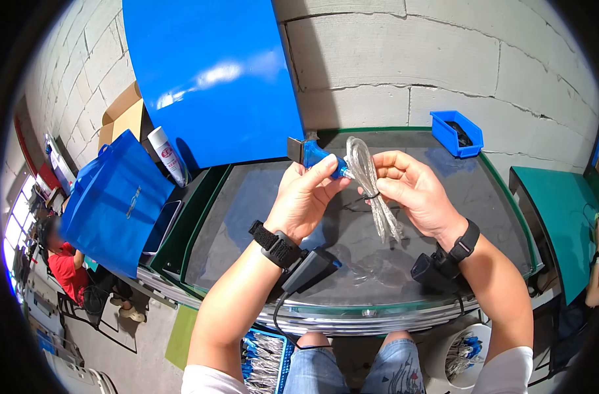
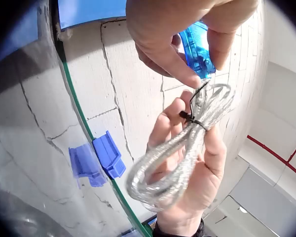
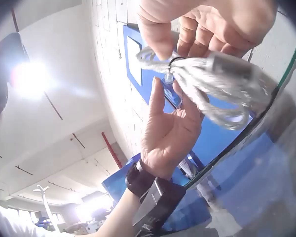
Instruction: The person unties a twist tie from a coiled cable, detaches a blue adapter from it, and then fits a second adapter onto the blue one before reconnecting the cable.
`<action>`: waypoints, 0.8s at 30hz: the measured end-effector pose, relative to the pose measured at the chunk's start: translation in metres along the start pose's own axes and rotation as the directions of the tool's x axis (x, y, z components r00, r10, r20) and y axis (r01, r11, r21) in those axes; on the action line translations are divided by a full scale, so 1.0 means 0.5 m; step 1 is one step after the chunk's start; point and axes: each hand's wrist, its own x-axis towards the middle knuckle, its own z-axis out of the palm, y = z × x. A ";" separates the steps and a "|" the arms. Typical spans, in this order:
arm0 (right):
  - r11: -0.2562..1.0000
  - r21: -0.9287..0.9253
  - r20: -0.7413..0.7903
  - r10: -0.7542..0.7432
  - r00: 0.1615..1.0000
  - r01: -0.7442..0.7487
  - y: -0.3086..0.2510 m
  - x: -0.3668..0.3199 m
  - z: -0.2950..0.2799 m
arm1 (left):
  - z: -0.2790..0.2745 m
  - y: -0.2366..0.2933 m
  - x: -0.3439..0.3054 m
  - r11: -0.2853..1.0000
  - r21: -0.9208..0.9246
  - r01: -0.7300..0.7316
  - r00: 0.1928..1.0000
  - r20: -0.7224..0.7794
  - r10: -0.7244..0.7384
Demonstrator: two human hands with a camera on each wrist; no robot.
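A clear silvery cable point(image 1: 380, 213), coiled and bound by a black tie, hangs in front of the person above the dark table mat. Its blue translucent connector point(image 1: 319, 155) with a black end is pinched between thumb and fingers of the left hand point(image 1: 305, 197). The right hand point(image 1: 414, 190) holds the coil near the tie with thumb and fingers. In the left wrist view, the blue connector point(image 2: 197, 49) joins the cable point(image 2: 163, 168) just above the black tie. The right wrist view shows the coil point(image 3: 217, 89) under the right hand point(image 3: 212, 24), with the left hand point(image 3: 170, 138) beyond.
A blue bin point(image 1: 458, 136) stands at the table's back right. Left are a blue bag point(image 1: 115, 203), a spray can point(image 1: 168, 156) and a cardboard box point(image 1: 123, 117). Below, a blue basket point(image 1: 288, 358) and a white bucket point(image 1: 437, 368) hold cables. A person in red point(image 1: 69, 272) sits far left.
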 end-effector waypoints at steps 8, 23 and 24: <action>0.966 -0.240 0.004 0.097 0.995 -0.093 0.001 -0.002 0.002 | -0.024 -0.007 0.012 0.996 -0.020 -0.092 0.995 -0.028 0.092; 0.689 -0.628 -0.043 -0.495 0.868 0.362 0.005 0.002 0.009 | -0.006 0.002 0.002 0.998 0.018 0.062 0.998 0.023 -0.062; 0.771 -0.554 -0.088 -0.430 0.899 0.315 0.001 -0.001 0.007 | -0.015 0.002 0.005 0.999 -0.006 0.052 0.999 0.009 -0.052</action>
